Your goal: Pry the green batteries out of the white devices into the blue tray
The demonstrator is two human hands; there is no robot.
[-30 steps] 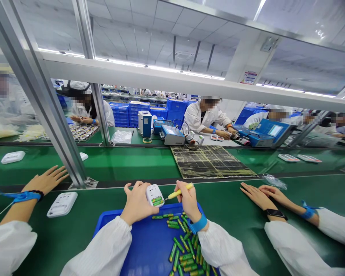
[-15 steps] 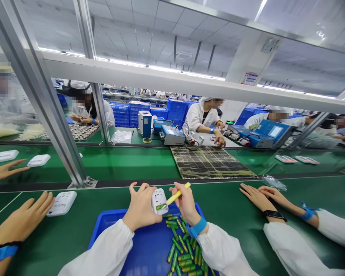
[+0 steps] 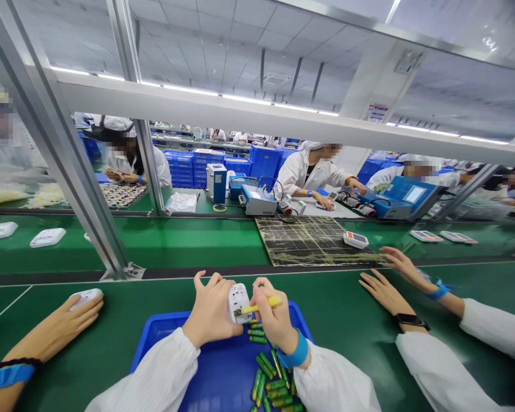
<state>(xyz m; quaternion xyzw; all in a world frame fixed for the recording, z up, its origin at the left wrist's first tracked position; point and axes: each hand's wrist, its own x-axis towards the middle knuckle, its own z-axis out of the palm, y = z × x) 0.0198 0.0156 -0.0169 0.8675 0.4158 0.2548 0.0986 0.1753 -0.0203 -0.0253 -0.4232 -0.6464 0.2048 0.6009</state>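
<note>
My left hand [image 3: 211,312] is closed around a small white plastic device [image 3: 238,296], held up over the far edge of a blue tray [image 3: 163,318]. The device's open back faces me, with a bit of green, apparently a battery, at its lower end. My right hand [image 3: 274,320] grips a yellow pen-like tool [image 3: 264,305] between thumb and fingers. The tool's tip reaches into the lower part of the device. Below my right hand, several loose green batteries [image 3: 275,384] lie in the tray, partly hidden by my wrist and sleeve.
A co-worker's hand [image 3: 62,326] at left covers a white device [image 3: 86,296]. At right rest another person's hands [image 3: 386,294]. Beyond them, a black mat [image 3: 300,243] bears a white-and-orange device [image 3: 355,240]. A metal post [image 3: 75,166] rises at left.
The yellow tool has tilted flatter, and its tip has moved left over the device's lower part. A white-and-orange device now sits on the mat. The left co-worker's hand has slid over its device.
</note>
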